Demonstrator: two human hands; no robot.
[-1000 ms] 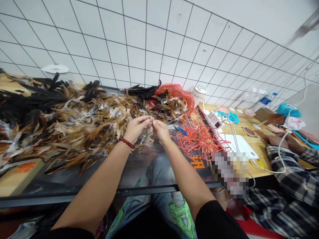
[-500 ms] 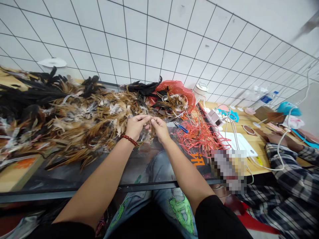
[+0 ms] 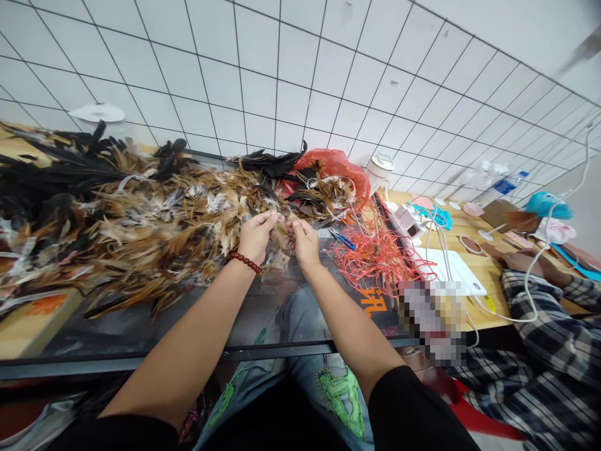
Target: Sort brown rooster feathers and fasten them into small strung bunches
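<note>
My left hand (image 3: pixel 256 237), with a dark red bead bracelet at its wrist, is closed in a pinch in front of the feather heap. Close beside it on the right, my right hand (image 3: pixel 303 241) pinches too. Between the fingertips hang small brown feathers (image 3: pixel 280 237), partly hidden by the hands. A large heap of brown, white and black feathers (image 3: pixel 154 225) spreads over the table to the left. Blue-handled snips (image 3: pixel 342 238) lie right of my right hand, beside a tangle of red-orange string (image 3: pixel 364 254).
Behind the hands, a red plastic bag (image 3: pixel 335 164) holds more feathers near a white lidded cup (image 3: pixel 380 168). White cables and a white tablet-like slab (image 3: pixel 453 270) lie to the right. A co-worker's plaid sleeve (image 3: pixel 528 297) reaches in at far right. A black wire grid stands behind.
My hands have moved slightly apart, the right one a little to the right, showing more of the feathers between them. The view has shifted very slightly.
</note>
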